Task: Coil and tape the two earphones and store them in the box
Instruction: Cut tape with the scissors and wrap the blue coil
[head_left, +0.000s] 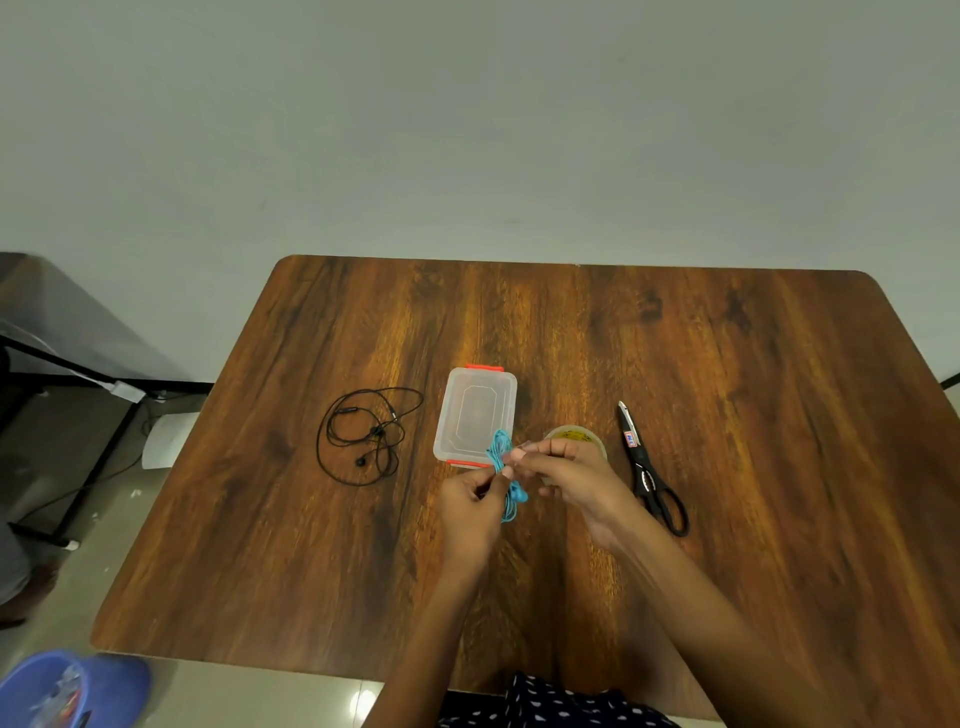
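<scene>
Nearest the camera, a dark dotted garment (550, 701) shows at the table's (727, 364) near edge; the two forearms reach forward from it. The left hand (470, 506) pinches the bundled blue earphone (506, 480) at its waist, fingers curled round the coil; the right hand (571, 480) pinches what looks like a short strip of clear tape (524, 448) just beside the bundle, though the strip is too faint to be sure. To bind it well, I judge the left pinch should keep the loops tight and flat while the tape goes squarely round the middle, ends overlapping; a slack grip would let the coil spring apart. Behind the right hand sits the tape roll (576, 435), partly hidden; the scissors (652, 470) lie to its right. Beyond the hands the clear box (475, 415) with orange clasps appears lidded and empty; left of it the black earphone (366, 434) lies loose and uncoiled.
</scene>
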